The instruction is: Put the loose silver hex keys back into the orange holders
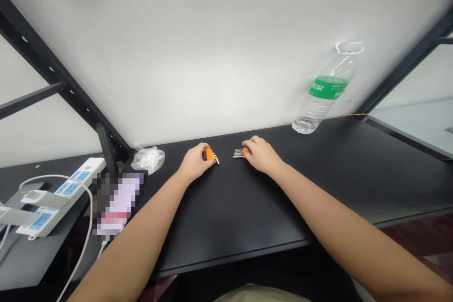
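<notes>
My left hand is closed on an orange holder with several thin metal rods, which look like hex keys, just above or on the black tabletop. Its thumb and fingers pinch the holder from both sides. To the right, my right hand grips a second orange holder, mostly covered by the fingers. Several silver rods stick out of it toward the left. A short gap separates the two holders. Whether either one rests on the table is hard to tell.
A large water bottle with a green label stands against the wall at the back right. At the left are a crumpled plastic bag, a blurred-out phone with a cable, and a power strip. Black metal frames flank the table.
</notes>
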{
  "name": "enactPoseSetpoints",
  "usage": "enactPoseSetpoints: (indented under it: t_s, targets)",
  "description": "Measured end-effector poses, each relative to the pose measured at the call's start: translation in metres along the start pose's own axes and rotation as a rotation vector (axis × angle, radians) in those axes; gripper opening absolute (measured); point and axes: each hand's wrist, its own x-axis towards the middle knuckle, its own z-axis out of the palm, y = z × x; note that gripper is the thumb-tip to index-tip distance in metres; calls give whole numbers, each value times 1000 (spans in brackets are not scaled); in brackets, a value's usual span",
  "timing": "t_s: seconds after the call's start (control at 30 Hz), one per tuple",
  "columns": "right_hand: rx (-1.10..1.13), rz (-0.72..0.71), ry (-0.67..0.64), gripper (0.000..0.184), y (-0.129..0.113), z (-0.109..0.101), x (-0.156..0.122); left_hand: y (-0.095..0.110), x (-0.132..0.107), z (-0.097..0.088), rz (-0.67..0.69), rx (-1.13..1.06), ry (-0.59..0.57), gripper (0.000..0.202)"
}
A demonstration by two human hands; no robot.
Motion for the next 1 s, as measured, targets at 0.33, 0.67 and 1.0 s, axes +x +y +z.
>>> enactPoseSetpoints:
  t_s: [0.33,0.67,1.0]
  targets:
    - [993,249,-249,53,-67,26,-18,55,-20,1,284,64,-2,29]
    - [1281,386,-292,54,-62,21,-17,56,-19,-4,396,-21,-63,26]
    - [1420,381,-293,49,-61,20,-18,54,-18,3,381,-123,-38,37]
